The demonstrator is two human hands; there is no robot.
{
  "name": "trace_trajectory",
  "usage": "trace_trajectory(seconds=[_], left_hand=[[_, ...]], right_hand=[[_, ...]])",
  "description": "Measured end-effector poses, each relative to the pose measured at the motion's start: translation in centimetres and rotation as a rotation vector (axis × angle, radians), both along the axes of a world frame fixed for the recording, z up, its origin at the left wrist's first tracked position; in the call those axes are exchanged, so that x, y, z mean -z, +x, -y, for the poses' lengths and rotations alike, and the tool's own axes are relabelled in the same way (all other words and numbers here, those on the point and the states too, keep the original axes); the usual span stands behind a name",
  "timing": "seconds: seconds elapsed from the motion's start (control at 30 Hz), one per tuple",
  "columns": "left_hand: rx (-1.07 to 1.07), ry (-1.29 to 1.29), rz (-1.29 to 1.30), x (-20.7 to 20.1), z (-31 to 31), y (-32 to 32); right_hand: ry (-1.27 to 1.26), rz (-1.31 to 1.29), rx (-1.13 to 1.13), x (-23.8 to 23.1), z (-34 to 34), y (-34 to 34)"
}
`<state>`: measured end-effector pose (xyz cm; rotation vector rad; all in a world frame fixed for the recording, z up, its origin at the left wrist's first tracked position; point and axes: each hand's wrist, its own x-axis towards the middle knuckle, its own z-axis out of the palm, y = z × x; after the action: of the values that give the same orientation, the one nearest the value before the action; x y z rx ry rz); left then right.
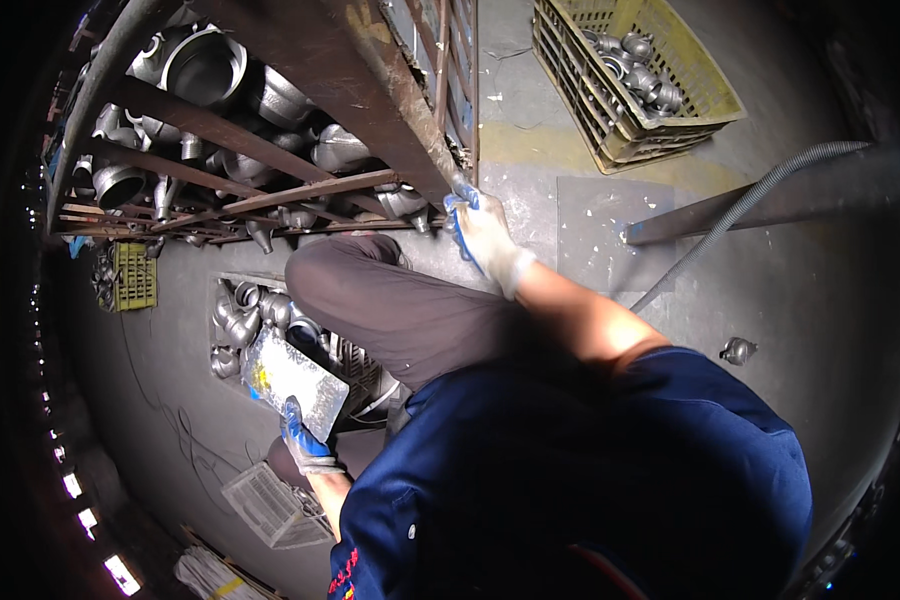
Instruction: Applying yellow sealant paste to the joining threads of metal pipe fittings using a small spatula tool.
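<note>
My left hand [308, 440], in a blue and grey work glove, is closed on the near edge of a pale, scuffed rectangular plate [303, 380] with a yellow patch. The plate is tilted over a crate of grey metal castings [238, 320] and hides part of them. My right hand [485, 238], in a white and blue glove, is wrapped round the lower corner of a rusty metal cage frame [370, 90]. Inside that cage lie several rounded, pipe-like metal castings [205, 70]. My bent leg [380, 310] is between the two hands.
A yellow plastic crate [630, 120] with castings stands at the far right. Beside it, a dark beam [760, 205] and a grey corrugated hose [740, 220] cross the floor. One casting [738, 350] lies at right. A smaller yellow crate [135, 275] and a pale crate [270, 500] are at left.
</note>
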<state>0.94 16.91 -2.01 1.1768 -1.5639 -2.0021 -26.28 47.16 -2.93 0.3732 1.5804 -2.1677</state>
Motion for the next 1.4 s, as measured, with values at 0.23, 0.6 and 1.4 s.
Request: trace_trajectory(seconds=[0.23,0.6,1.4], left_hand=[[0.029,-0.089,0.057,-0.1,-0.1,-0.2],[-0.057,-0.018,0.051,0.0,-0.3,-0.3],[-0.012,-0.081,0.062,1.2,1.2,0.2]], right_hand=[[-0.073,0.186,0.057,-1.1,-0.4,1.0],[-0.116,0.203,0.135,-0.4,0.1,1.0],[-0.081,0.110,0.057,0.2,0.1,0.3]])
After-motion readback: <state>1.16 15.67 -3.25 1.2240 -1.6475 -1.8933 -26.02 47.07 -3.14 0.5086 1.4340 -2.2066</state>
